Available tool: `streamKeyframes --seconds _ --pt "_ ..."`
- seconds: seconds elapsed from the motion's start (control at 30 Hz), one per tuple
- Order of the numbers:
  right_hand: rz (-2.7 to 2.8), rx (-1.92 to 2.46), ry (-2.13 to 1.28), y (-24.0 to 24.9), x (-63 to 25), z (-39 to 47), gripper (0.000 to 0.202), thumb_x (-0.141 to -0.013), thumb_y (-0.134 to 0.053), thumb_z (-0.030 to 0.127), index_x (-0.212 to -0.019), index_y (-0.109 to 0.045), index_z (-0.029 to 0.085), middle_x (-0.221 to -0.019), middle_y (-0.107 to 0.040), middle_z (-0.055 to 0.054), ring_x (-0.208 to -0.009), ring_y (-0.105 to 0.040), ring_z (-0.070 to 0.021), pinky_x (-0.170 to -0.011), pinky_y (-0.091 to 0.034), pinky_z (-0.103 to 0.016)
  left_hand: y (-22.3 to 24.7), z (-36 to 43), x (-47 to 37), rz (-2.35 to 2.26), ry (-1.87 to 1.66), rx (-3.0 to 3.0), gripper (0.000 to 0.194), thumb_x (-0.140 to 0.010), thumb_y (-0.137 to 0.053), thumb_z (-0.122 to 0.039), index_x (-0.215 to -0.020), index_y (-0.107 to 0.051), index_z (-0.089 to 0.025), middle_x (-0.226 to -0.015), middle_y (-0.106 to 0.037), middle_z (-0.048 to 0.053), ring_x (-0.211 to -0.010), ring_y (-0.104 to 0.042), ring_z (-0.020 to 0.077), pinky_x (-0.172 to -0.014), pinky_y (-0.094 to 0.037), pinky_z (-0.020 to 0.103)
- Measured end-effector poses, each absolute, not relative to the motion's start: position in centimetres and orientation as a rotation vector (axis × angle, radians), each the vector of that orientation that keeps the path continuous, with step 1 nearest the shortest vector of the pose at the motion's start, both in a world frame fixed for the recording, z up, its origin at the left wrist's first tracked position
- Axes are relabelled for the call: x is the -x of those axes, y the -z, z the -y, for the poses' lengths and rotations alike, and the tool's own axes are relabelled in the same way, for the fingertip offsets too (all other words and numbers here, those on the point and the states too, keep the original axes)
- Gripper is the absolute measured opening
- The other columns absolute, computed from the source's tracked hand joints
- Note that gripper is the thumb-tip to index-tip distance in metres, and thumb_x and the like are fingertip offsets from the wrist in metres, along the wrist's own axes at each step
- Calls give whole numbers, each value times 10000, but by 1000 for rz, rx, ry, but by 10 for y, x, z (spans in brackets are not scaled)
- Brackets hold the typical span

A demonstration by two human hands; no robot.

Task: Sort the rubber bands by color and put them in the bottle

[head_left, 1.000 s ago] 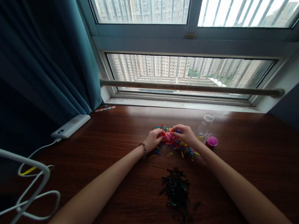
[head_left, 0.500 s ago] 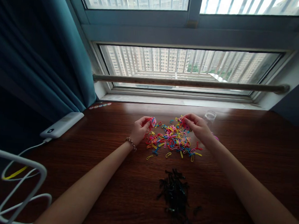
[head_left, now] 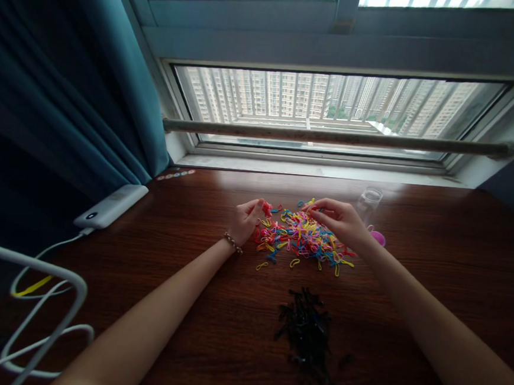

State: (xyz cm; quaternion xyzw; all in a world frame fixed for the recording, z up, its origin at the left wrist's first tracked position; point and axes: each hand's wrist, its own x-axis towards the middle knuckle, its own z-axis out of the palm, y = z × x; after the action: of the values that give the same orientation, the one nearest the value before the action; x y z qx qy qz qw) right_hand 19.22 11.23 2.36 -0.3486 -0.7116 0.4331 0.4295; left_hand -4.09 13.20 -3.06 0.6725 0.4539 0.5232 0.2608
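Near the middle of the dark reddish-brown wooden worktop (head_left: 228, 332), towards its far edge, lies a loose, spread pile of small red, pink, yellow and blue elastic bands (head_left: 307, 235), and both hands are at it. The bare left hand (head_left: 244, 220), a beaded bracelet (head_left: 233, 243) at its wrist, is on the pile's left side, thumb and fingers pinched together on a little bunch of red bands (head_left: 266, 208). The bare right hand (head_left: 344, 221) reaches over the pile's far right part with its fingertips drawn nearly together; a touch of red shows there, but whether that grip has hold of a band I cannot tell.

As for progress, the black bands (head_left: 305, 327) make a heap of their own, nearer the person and well apart from the colours, so that separation looks largely done. Among the colours, much seems left: apart from the red bunch in the left hand, the four colours lie mixed, with a few yellow loops strayed along the pile's near side. I judge the picking through the colours to be at an early stage.

Towards the worktop's far right corner, beyond the right hand, stands a transparent jar (head_left: 369, 204), with a round magenta lid (head_left: 378, 237) beside it, partly hidden by the right wrist; I can make out no bands inside the jar.
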Motion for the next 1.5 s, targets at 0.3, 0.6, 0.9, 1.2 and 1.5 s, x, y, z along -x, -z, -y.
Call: streamKeyframes --seconds 0.3,0.6,0.9,1.2,1.5 --pt "2105 823 -968 -24 -197 -110 172 -748 -572 267 -867 -685 216 -897 -671 -26 -875 -604 -187 -814 -474 -336 27 -125 41 -1145 -1246 -1937 221 -722 -584 -286 -876 -618 -130 -832 -657 73 -763 -611 177 -711 -491 287" --pt "2110 1053 -518 12 -196 -138 288 -836 -453 282 -1075 -594 204 -1066 -609 -69 -1005 -546 -205 -887 -421 -362 28 -134 35 -728 -1200 -1501 450 -651 -559 -133 -1098 -505 -127 -1191 -529 127 -1119 -483 222 -995 -348 389" --pt "2450 1038 -424 52 -171 -168 415 -863 -395 379 -1157 -531 119 -1239 -469 -166 -1170 -409 -253 -981 -329 -398 55 -157 53 -1494 -1274 -1823 401 -778 -487 -369 -1076 -533 -104 -1192 -517 149 -1183 -400 257 -1019 -262 426" --pt "2346 702 -795 14 -172 -137 306 -859 -406 357 -981 -645 209 -1009 -644 -32 -947 -582 -181 -858 -434 -308 54 -142 44 -1213 -944 -2072 413 -826 -403 -443 -1111 -547 -182 -1116 -592 68 -1034 -539 208 -899 -410 320" --pt "2330 869 -797 33 -155 -168 293 -845 -428 313 -1034 -617 194 -1065 -619 -35 -995 -550 -188 -886 -407 -326 42 -135 43 -984 -1078 -1793 421 -857 -333 -439 -974 -598 -133 -823 -671 81 -805 -619 190 -772 -477 330"
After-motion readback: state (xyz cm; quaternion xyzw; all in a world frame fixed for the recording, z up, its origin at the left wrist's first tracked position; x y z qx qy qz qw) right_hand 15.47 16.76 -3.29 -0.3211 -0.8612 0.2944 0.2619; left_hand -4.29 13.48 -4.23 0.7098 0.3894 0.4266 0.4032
